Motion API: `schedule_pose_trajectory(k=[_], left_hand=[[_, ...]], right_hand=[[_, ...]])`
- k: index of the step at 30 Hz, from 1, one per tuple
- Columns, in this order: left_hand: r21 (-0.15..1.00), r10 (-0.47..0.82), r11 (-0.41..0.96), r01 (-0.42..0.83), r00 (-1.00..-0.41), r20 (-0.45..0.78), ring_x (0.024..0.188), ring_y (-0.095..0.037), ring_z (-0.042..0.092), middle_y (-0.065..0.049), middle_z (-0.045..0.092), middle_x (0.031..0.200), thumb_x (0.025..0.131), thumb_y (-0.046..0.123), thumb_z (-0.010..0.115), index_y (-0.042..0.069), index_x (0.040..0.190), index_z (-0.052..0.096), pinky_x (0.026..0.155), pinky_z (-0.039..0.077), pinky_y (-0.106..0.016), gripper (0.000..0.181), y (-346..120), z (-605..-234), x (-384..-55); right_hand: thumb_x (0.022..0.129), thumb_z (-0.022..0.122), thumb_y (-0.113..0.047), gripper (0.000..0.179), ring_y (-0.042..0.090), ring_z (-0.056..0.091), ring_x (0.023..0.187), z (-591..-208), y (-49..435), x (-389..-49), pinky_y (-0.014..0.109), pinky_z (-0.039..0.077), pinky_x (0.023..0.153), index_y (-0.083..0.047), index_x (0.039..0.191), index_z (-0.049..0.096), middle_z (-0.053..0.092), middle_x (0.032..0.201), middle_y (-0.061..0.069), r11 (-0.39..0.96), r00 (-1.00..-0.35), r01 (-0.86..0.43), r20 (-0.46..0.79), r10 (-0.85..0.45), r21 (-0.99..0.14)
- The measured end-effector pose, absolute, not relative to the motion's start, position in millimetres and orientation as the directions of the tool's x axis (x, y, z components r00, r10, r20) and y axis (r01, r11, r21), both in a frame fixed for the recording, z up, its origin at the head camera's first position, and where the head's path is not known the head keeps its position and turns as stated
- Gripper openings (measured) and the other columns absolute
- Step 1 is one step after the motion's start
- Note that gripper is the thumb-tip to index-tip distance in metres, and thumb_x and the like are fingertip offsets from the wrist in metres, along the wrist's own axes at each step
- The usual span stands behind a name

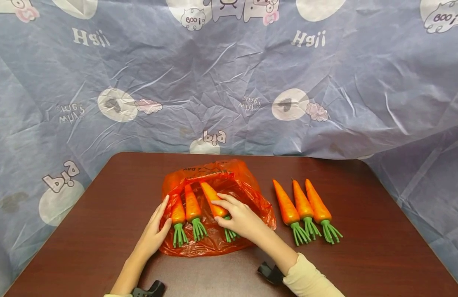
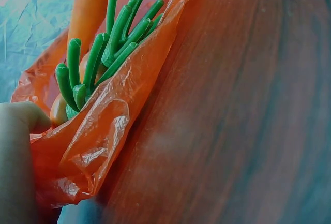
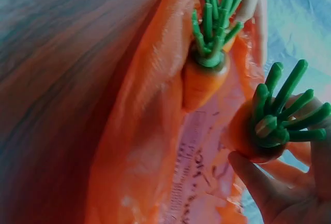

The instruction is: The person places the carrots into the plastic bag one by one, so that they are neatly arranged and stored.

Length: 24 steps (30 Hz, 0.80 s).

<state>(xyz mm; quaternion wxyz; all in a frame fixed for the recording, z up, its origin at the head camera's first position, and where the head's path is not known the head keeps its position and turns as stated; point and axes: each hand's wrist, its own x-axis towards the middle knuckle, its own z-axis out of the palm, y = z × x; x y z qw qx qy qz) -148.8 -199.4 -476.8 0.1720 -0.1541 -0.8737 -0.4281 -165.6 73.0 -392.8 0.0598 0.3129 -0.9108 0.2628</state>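
Note:
A red plastic bag [image 1: 214,247] lies on the table with its mouth toward me. My left hand [image 1: 153,231] holds the bag's left edge, thumb [image 2: 28,116] at the rim and fingers along the outside. Just inside the mouth are two carrots, the left one [image 1: 178,212] beside that hand and another [image 1: 192,204] to its right, green stems facing me. My right hand [image 1: 240,216] grips a third carrot [image 1: 210,194] by its thick end, its tip pointing into the bag. In the right wrist view, the green stems [image 3: 284,113] of this carrot stick up between thumb and fingers.
To the right of the bag, three more carrots lie side by side: a left one [image 1: 286,204], a middle one [image 1: 302,202] and a right one [image 1: 318,202]. The brown table [image 1: 370,247] ends at a printed grey-blue cloth [image 1: 229,82] hanging behind it.

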Motion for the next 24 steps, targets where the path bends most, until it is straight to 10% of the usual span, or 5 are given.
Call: schedule_pose_trajectory(k=[8, 19, 24], left_hand=[[0.693, 0.109, 0.614, 0.379, -0.91, 0.401, 0.129, -0.033, 0.032, -0.013, 0.032, 0.145, 0.091, 0.012, 0.052, 0.023, 0.146, 0.02, 0.106, 0.017, -0.015, 0.065, -199.1, -476.7, -148.0], [0.694, 0.116, 0.608, 0.386, -0.907, 0.404, 0.129, -0.034, 0.032, -0.013, 0.032, 0.145, 0.091, 0.012, 0.052, 0.023, 0.146, 0.02, 0.101, 0.012, -0.007, 0.065, -199.0, -475.6, -148.1], [0.698, 0.108, 0.616, 0.365, -0.917, 0.384, 0.129, -0.034, 0.031, -0.014, 0.032, 0.145, 0.091, 0.013, 0.053, 0.024, 0.146, 0.019, 0.108, 0.025, -0.04, 0.066, -198.7, -475.1, -147.7]], right_hand=[[0.084, 0.063, -0.03, 0.044, 0.028, 0.05, 0.12, -408.3, 48.5, -185.4, 0.044, 0.044, 0.093, -0.017, 0.126, 0.056, 0.045, 0.137, 0.008, 0.685, -0.828, -0.548, 0.197, -0.525, -0.48], [0.085, 0.062, -0.03, 0.045, 0.031, 0.051, 0.117, -417.2, 29.6, -195.8, 0.043, 0.043, 0.095, -0.015, 0.126, 0.055, 0.043, 0.139, 0.01, 0.707, -0.868, -0.464, 0.116, -0.482, -0.534], [0.084, 0.064, -0.03, 0.046, 0.029, 0.051, 0.118, -421.4, 27.9, -196.8, 0.042, 0.044, 0.095, -0.014, 0.126, 0.056, 0.044, 0.138, 0.011, 0.721, -0.875, -0.448, 0.092, -0.476, -0.528]])
